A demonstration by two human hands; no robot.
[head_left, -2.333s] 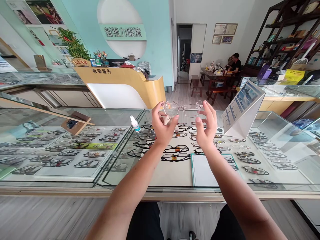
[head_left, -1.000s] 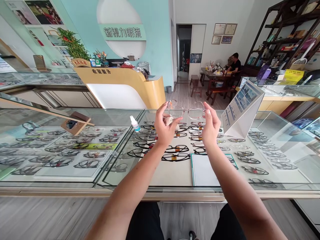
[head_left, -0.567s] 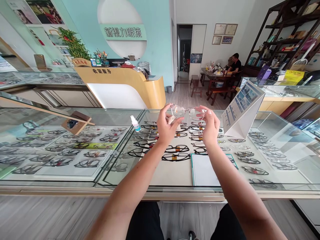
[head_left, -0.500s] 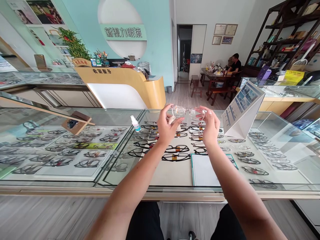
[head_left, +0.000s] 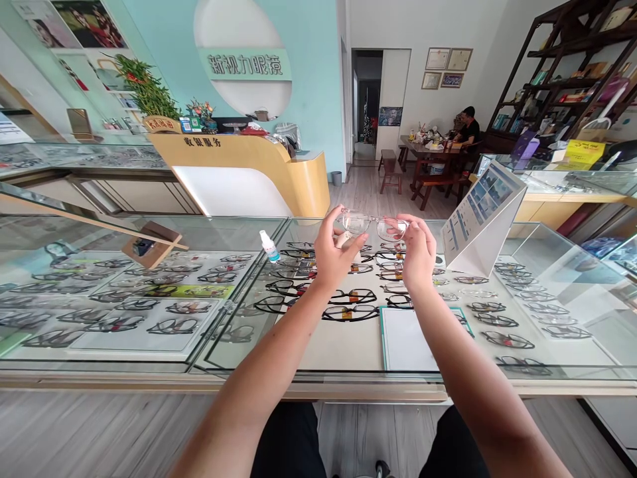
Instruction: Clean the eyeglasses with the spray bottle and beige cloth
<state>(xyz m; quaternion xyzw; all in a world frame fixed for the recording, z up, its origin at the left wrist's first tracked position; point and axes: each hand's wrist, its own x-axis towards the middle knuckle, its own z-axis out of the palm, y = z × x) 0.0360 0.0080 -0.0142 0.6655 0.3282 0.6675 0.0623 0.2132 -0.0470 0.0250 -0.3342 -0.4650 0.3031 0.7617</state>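
Both my hands hold up a pair of clear-framed glasses (head_left: 372, 224) above a glass display counter (head_left: 149, 362). My left hand (head_left: 332, 255) pinches the left lens side, with a small pale thing, perhaps a cloth or tag, tucked in its fingers. My right hand (head_left: 417, 253) is closed on the right side of the frame, fingertips on the lens. Under the glass beneath my hands lie several rows of dark spectacle frames (head_left: 348, 304).
A small white spray bottle (head_left: 269, 245) stands on the counter left of my hands. A slanted white price stand (head_left: 480, 219) sits to the right, a white pad (head_left: 405, 340) nearer me. A wooden holder (head_left: 152, 243) is at left. A person sits at a far table (head_left: 465, 126).
My hands have drawn closer together and the glasses have come a little lower. My right fingers have shifted onto the right lens.
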